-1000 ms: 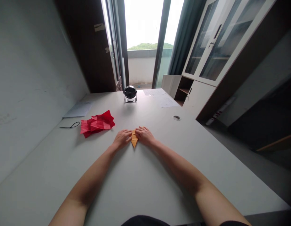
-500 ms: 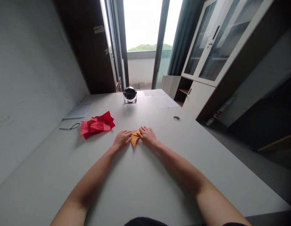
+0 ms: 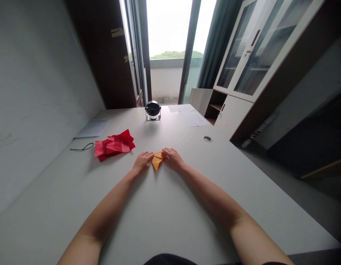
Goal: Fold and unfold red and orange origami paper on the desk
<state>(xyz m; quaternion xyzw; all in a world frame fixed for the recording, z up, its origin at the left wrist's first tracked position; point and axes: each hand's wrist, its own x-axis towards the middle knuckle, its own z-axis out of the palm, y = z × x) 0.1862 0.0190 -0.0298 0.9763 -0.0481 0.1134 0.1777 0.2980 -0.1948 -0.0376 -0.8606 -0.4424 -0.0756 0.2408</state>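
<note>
A small piece of folded orange paper [image 3: 157,161] lies on the white table, its pointed end toward me and crease lines across it. My left hand [image 3: 143,161] holds its left edge, fingers close together. At the upper right edge, my right hand [image 3: 172,158] grips the paper with curled fingers. The fingertips partly cover both side edges. To the left, apart from my hands, rests a creased sheet of red paper [image 3: 114,145].
Beyond my hands stands a round black and silver device [image 3: 153,110]. A black cable tie [image 3: 82,147] and white papers [image 3: 92,128] lie at the left. On the right are a cable hole [image 3: 207,138] and more flat sheets [image 3: 198,120].
My right fingers have drawn back from the middle of the orange paper to its right edge, showing more of its surface. My left hand stays at the left edge.
</note>
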